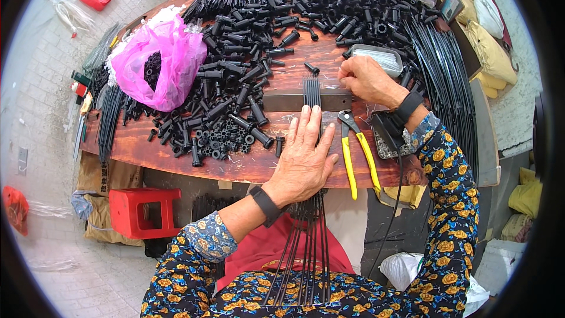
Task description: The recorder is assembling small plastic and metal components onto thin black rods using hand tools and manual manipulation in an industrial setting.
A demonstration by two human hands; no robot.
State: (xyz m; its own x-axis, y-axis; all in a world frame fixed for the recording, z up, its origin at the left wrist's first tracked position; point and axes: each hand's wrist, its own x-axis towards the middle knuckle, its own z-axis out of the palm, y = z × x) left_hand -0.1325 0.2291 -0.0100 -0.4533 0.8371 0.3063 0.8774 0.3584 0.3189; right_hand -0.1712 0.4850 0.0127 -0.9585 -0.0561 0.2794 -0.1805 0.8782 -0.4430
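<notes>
My left hand (301,162) lies flat, fingers stretched out, on a row of thin black rods (312,89). The rods rest over a dark flat metal bar (282,102), and their other ends fan out over my lap. My right hand (372,82) is just past the bar's right end, thumb and fingertips pinched together; whatever is between them is hidden. Beside it stands a clear tray of thin white sticks (381,59). A small black flanged plastic tube (311,68) lies beyond the rod ends. Yellow-handled pliers (347,156) lie right of my left hand.
Black plastic tubes (241,73) cover much of the wooden table (282,168). A pink plastic bag (185,62) sits at the left. Long black rods (450,76) lie along the right edge. A black cable (399,191) hangs over the front edge. A red stool (126,215) stands below left.
</notes>
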